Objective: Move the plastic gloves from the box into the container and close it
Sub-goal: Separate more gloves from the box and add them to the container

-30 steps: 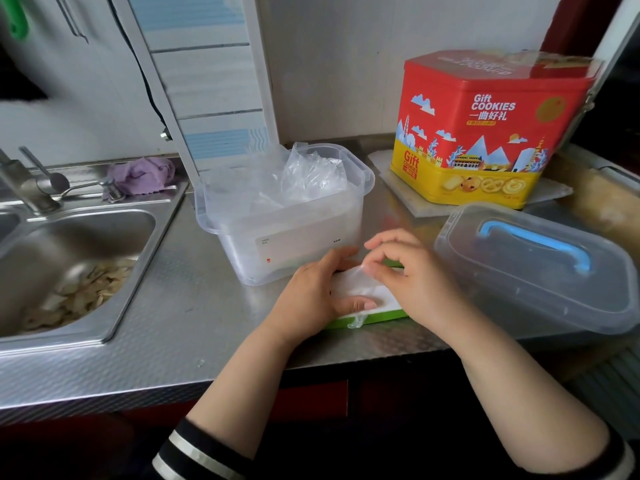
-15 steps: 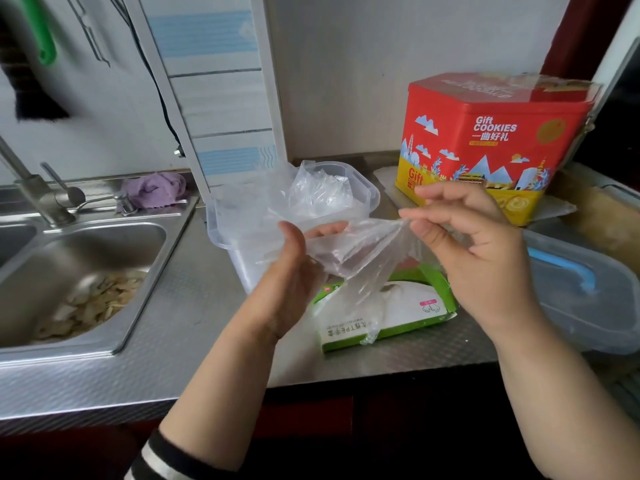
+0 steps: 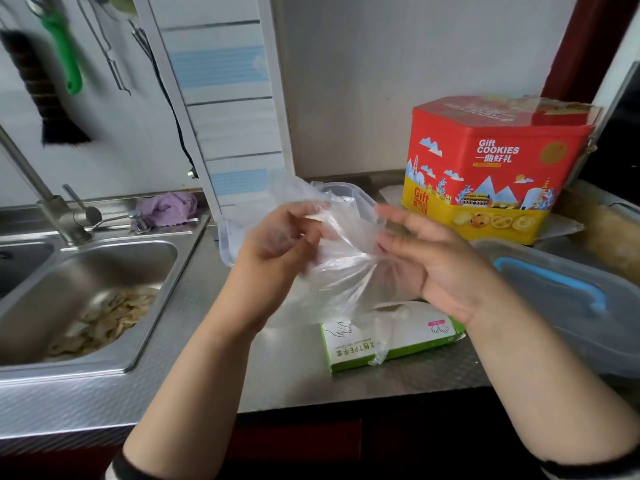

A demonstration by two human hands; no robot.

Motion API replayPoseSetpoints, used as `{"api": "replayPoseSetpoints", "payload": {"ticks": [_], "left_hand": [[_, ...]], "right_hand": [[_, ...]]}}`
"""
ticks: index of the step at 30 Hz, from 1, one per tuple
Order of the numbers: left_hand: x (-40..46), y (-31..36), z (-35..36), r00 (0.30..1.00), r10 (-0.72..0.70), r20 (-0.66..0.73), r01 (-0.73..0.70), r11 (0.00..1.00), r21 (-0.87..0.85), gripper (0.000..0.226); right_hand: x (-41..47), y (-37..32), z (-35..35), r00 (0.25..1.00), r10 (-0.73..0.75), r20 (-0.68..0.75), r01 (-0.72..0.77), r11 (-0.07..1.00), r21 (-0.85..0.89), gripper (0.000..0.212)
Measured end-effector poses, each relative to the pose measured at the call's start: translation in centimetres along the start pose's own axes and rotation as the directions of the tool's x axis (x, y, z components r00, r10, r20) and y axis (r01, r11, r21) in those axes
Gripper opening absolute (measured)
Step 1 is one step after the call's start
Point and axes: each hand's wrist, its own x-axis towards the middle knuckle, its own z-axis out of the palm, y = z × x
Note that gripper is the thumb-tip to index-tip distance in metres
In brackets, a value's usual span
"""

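Mid-transfer: your left hand [image 3: 277,244] and right hand [image 3: 426,261] each had a grip pinched on a plastic glove [image 3: 346,251], raised above the box [image 3: 391,337] on the bench. Next, likely: lower it into the container [image 3: 349,192] behind.

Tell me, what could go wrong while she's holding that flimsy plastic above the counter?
The thin plastic glove is bunched between the left hand and right hand, so it might tear or cling instead of dropping into the clear container behind. Another glove trails from the green box near the counter's front edge; a snag could drag the box off. The sink holding scraps is close; a loose glove could drift in.
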Motion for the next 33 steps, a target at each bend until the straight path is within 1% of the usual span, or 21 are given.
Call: {"api": "replayPoseSetpoints", "payload": {"ticks": [1, 2, 5, 6, 8, 9, 11, 12, 14, 17, 19, 21, 23, 25, 27, 28, 29, 30, 31, 32, 33], "left_hand": [[0.4, 0.0, -0.6, 0.999, 0.001, -0.033, 0.0, 1.0, 0.031, 0.034], [1.0, 0.5, -1.3, 0.995, -0.008, -0.097, 0.014, 0.998, 0.059, 0.04], [3.3, 1.0, -3.6, 0.952, 0.036, -0.304, 0.038, 0.972, 0.233, 0.047], [4.1, 1.0, -4.1, 0.936, 0.07, -0.346, 0.049, 0.946, 0.321, 0.047], [5.7, 0.8, -5.0, 0.917, 0.126, -0.378, 0.066, 0.888, 0.455, 0.046], [6.4, 0.5, -5.6, 0.914, 0.143, -0.379, 0.077, 0.857, 0.51, 0.044], [7.4, -0.2, -6.8, 0.922, 0.181, -0.341, 0.085, 0.767, 0.636, 0.04], [7.7, -0.7, -7.4, 0.935, 0.21, -0.286, 0.058, 0.705, 0.707, 0.04], [8.3, -1.9, -8.1, 0.964, 0.223, -0.144, -0.003, 0.551, 0.834, 0.04], [9.0, -3.1, -8.4, 0.996, 0.076, -0.037, 0.01, 0.33, 0.944, 0.044], [9.2, -3.4, -8.2, 0.999, -0.034, 0.01, -0.002, 0.219, 0.976, 0.045], [9.2, -3.6, -7.9, 0.99, -0.135, 0.037, -0.021, 0.119, 0.993, 0.04], [9.1, -3.2, -7.6, 0.982, -0.185, 0.03, -0.023, 0.038, 0.999, 0.028], [8.8, -2.2, -7.4, 0.983, -0.185, 0.003, -0.003, 0.002, 1.0, 0.022], [8.3, -0.6, -7.0, 0.987, -0.156, -0.027, 0.023, -0.028, 0.999, 0.029], [7.9, 0.2, -6.7, 0.991, -0.133, -0.031, 0.024, -0.051, 0.998, 0.035], [7.5, 1.1, -6.4, 0.994, -0.111, -0.026, 0.018, -0.076, 0.997, 0.042], [7.2, 1.8, -6.0, 0.995, -0.101, -0.011, 0.0, -0.106, 0.994, 0.048], [7.1, 2.3, -5.6, 0.992, -0.125, 0.005, -0.022, -0.135, 0.991, 0.054], [7.2, 2.3, -5.1, 0.982, -0.189, 0.01, -0.04, -0.155, 0.987, 0.059], [7.4, 2.1, -4.6, 0.96, -0.28, -0.006, -0.04, -0.159, 0.986, 0.064]], "right_hand": [[0.4, -0.5, 0.5, 0.996, -0.057, -0.061, 0.057, 0.998, -0.01, 0.06], [1.0, -1.2, 1.1, 0.984, -0.13, -0.121, 0.122, 0.99, -0.073, 0.056], [4.2, -2.4, 2.2, 0.922, -0.342, -0.179, 0.274, 0.906, -0.322, 0.054], [5.5, -2.6, 2.5, 0.902, -0.388, -0.187, 0.297, 0.874, -0.384, 0.049], [8.3, -2.8, 3.2, 0.87, -0.457, -0.186, 0.31, 0.8, -0.513, 0.043], [9.5, -2.7, 3.6, 0.862, -0.48, -0.163, 0.294, 0.735, -0.611, 0.042], [11.5, -2.4, 3.9, 0.876, -0.474, -0.091, 0.195, 0.519, -0.832, 0.039], [12.3, -2.0, 3.9, 0.893, -0.446, -0.059, 0.138, 0.398, -0.907, 0.036], [13.5, -1.1, 3.3, 0.924, -0.382, -0.034, 0.046, 0.199, -0.979, 0.029], [14.8, 0.2, 2.9, 0.948, -0.317, -0.027, -0.037, -0.026, -0.999, 0.027], [14.9, 0.7, 3.2, 0.964, -0.266, 0.002, -0.041, -0.154, -0.987, 0.024], [14.8, 0.9, 3.5, 0.971, -0.237, 0.04, -0.019, -0.242, -0.97, 0.023], [14.6, 0.6, 3.7, 0.964, -0.261, 0.058, -0.016, -0.271, -0.962, 0.029], [14.1, -0.1, 3.7, 0.932, -0.353, 0.08, -0.025, -0.285, -0.958, 0.036], [13.3, -0.8, 3.8, 0.899, -0.416, 0.136, 0.023, -0.265, -0.964, 0.038], [12.8, -1.2, 4.0, 0.904, -0.398, 0.157, 0.072, -0.219, -0.973, 0.037], [12.4, -1.6, 4.2, 0.926, -0.338, 0.165, 0.12, -0.15, -0.981, 0.037], [12.1, -1.9, 4.5, 0.956, -0.24, 0.167, 0.15, -0.086, -0.985, 0.038], [12.0, -2.1, 4.8, 0.979, -0.12, 0.166, 0.16, -0.057, -0.985, 0.044], [12.1, -2.2, 5.0, 0.988, 0.007, 0.155, 0.155, -0.074, -0.985, 0.053], [12.2, -2.2, 5.2, 0.982, 0.124, 0.14, 0.155, -0.127, -0.98, 0.063]]}}
